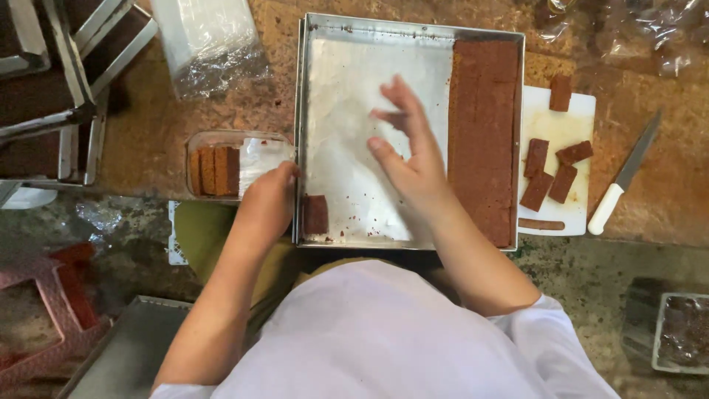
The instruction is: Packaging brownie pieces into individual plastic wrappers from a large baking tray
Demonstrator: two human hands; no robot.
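A metal baking tray (373,26) lies on the table, lined with pale paper. A long brown cake slab (484,133) fills its right side, and one small brown slice (315,214) stands at its near left corner. My right hand (410,159) hovers over the tray's middle with fingers spread, holding nothing. My left hand (267,203) rests at the tray's left rim, fingers curled on the edge of a clear plastic box (214,137) that holds several brown slices (214,171).
A white cutting board (555,122) right of the tray carries several cut brown pieces. A white-handled knife (624,177) lies beside it. Clear plastic bags (210,44) sit at the back left, stacked metal trays (52,89) at far left, another container (679,332) at lower right.
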